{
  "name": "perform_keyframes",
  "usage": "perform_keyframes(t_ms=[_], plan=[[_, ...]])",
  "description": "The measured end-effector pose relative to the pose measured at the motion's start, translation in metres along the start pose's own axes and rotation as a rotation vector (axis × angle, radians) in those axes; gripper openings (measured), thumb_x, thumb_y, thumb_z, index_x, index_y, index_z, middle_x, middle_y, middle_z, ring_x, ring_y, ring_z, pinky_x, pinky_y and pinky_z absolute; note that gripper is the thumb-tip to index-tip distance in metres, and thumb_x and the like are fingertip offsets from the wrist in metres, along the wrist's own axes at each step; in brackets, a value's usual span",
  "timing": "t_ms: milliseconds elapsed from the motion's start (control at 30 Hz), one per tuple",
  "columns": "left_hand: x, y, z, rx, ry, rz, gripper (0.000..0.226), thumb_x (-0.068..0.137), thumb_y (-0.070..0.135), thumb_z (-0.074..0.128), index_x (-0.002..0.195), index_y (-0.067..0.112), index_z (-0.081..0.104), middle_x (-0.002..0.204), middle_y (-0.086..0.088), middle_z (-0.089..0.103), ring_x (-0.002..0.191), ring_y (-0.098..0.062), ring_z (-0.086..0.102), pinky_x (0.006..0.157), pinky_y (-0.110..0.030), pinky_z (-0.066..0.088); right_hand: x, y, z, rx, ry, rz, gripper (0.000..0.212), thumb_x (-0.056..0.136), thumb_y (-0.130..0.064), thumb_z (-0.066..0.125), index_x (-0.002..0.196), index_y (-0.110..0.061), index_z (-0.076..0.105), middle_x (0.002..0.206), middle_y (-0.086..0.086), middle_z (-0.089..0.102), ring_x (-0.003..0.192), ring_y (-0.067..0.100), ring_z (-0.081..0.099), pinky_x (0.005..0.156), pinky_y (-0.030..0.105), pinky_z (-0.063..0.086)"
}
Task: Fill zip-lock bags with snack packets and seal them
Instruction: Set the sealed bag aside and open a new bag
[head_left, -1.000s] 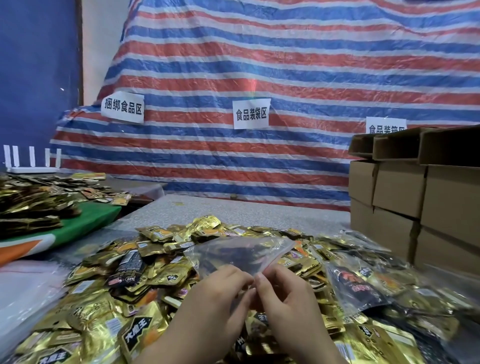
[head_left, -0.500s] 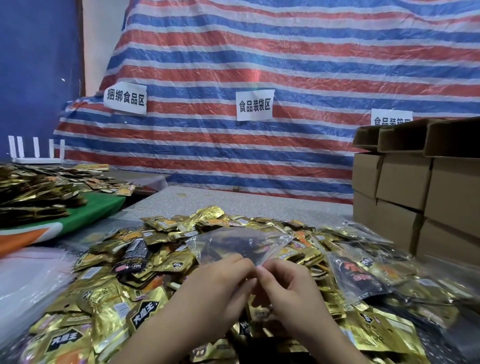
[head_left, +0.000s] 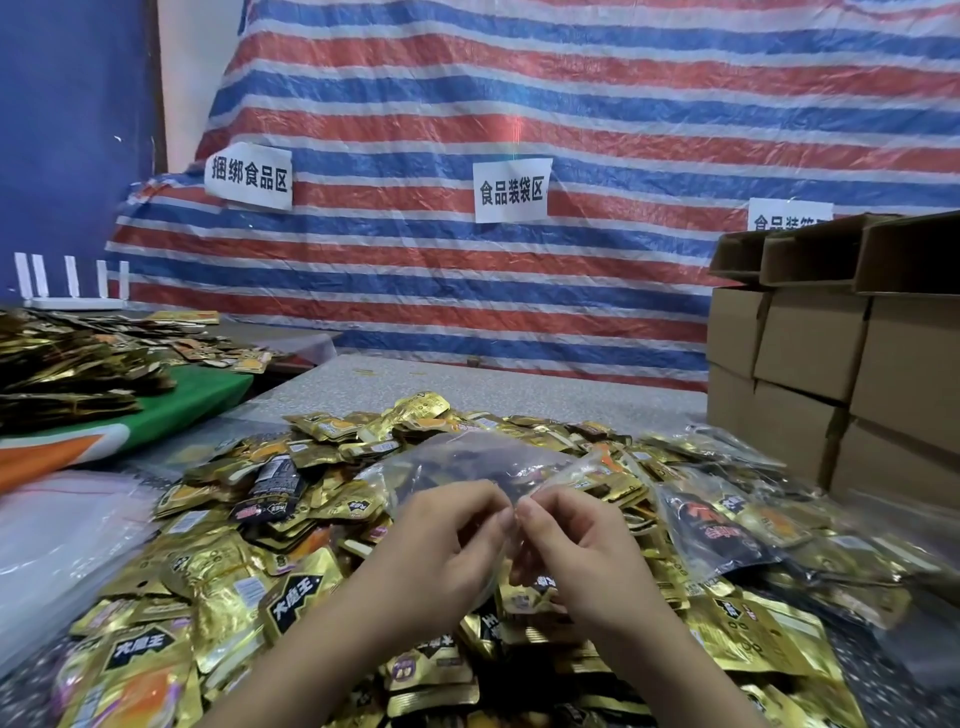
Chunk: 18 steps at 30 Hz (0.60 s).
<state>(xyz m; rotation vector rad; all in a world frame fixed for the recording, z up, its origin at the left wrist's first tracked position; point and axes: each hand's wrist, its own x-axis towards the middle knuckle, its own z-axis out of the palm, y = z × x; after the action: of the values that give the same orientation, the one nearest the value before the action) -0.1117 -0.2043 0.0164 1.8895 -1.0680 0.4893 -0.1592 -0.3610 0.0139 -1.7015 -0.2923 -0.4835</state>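
A clear zip-lock bag (head_left: 467, 460) is held flat above a wide heap of gold snack packets (head_left: 234, 577) that covers the grey table. My left hand (head_left: 441, 545) and my right hand (head_left: 576, 545) meet fingertip to fingertip at the bag's near edge, each pinching it between thumb and fingers. Dark shapes show through the plastic; I cannot tell if they lie inside the bag or under it. To the right lie filled clear bags (head_left: 722, 525) of packets.
Stacked cardboard boxes (head_left: 841, 364) stand at the right. A green and orange cloth (head_left: 171, 410) with more gold packets lies at the left, with loose clear plastic (head_left: 57, 545) in front of it. A striped tarp (head_left: 519, 130) with paper labels hangs behind the table.
The camera has tilted slightly, so the scene sits a little higher in view. Both hands stay pinched on the bag's near edge, working at it with small finger movements.
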Motion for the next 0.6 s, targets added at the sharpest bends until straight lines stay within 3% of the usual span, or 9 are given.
perform_keyframes(t_ms=[133, 233, 333, 500, 600], plan=[[0.0, 0.002, 0.002, 0.03, 0.098, -0.069, 0.021, 0.095, 0.026, 0.054, 0.077, 0.023, 0.063, 0.068, 0.01, 0.062, 0.064, -0.006, 0.058, 0.055, -0.014, 0.04, -0.001, -0.001, 0.005, 0.034, 0.053, -0.002, 0.028, 0.101, -0.008, 0.054, 0.075, -0.005, 0.064, 0.058, 0.002, 0.063, 0.051, 0.012, 0.057, 0.051, 0.022, 0.049], [0.006, -0.006, -0.011, -0.063, 0.251, -0.304, 0.022, 0.099, 0.021, 0.053, 0.079, 0.023, 0.062, 0.068, 0.002, 0.062, 0.052, -0.004, 0.054, 0.047, -0.02, 0.044, 0.0, -0.006, -0.005, 0.003, 0.141, 0.013, 0.028, 0.1, -0.011, 0.054, 0.074, -0.003, 0.061, 0.056, 0.002, 0.061, 0.05, 0.012, 0.056, 0.051, 0.023, 0.049], [0.013, -0.013, -0.028, -0.203, 0.375, -0.482, 0.023, 0.1, 0.024, 0.052, 0.081, 0.017, 0.063, 0.07, -0.009, 0.063, 0.057, -0.014, 0.054, 0.054, -0.037, 0.046, -0.002, -0.009, -0.012, -0.108, 0.236, -0.01, 0.032, 0.096, -0.009, 0.058, 0.064, -0.002, 0.055, 0.052, 0.003, 0.055, 0.046, 0.015, 0.05, 0.047, 0.027, 0.044], [0.015, -0.004, -0.022, -0.079, 0.214, -0.416, 0.025, 0.1, 0.031, 0.048, 0.079, 0.022, 0.059, 0.058, 0.003, 0.058, 0.046, -0.003, 0.047, 0.043, -0.019, 0.039, -0.008, -0.012, -0.003, -0.317, 0.233, -0.022, 0.032, 0.079, -0.029, 0.058, 0.06, -0.007, 0.045, 0.051, -0.001, 0.045, 0.051, 0.014, 0.041, 0.049, 0.034, 0.033], [0.021, 0.006, -0.023, 0.057, 0.143, -0.289, 0.028, 0.102, 0.035, 0.041, 0.079, 0.025, 0.052, 0.065, 0.006, 0.055, 0.052, -0.004, 0.046, 0.05, -0.026, 0.039, -0.007, -0.015, -0.007, -0.445, 0.275, -0.046, 0.02, 0.082, -0.035, 0.061, 0.077, -0.019, 0.049, 0.07, -0.008, 0.052, 0.059, 0.003, 0.045, 0.055, 0.019, 0.037]])
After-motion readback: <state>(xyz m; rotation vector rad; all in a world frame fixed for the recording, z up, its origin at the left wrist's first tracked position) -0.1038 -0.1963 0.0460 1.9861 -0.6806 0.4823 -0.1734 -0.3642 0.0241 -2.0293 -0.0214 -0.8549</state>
